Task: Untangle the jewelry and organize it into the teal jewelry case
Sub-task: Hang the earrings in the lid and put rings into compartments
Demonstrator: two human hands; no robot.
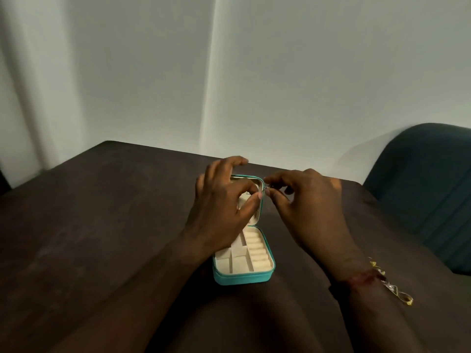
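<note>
The teal jewelry case (242, 279) lies open in the middle of the dark table, its cream compartments and ring rolls showing and its lid standing up at the far end. My left hand (224, 207) hovers over the lid, thumb and forefinger pinched together near the lid's right edge. My right hand (305, 202) is just to the right of the lid and pinches a small silvery piece of jewelry (268, 187) between thumb and forefinger. The two pinches nearly meet. What the left fingers hold is too small to make out.
The dark brown table (102, 225) runs back to a pale wall. A dark teal chair (428, 184) stands at the right. A gold chain bracelet (392, 286) and a red thread sit on my right wrist.
</note>
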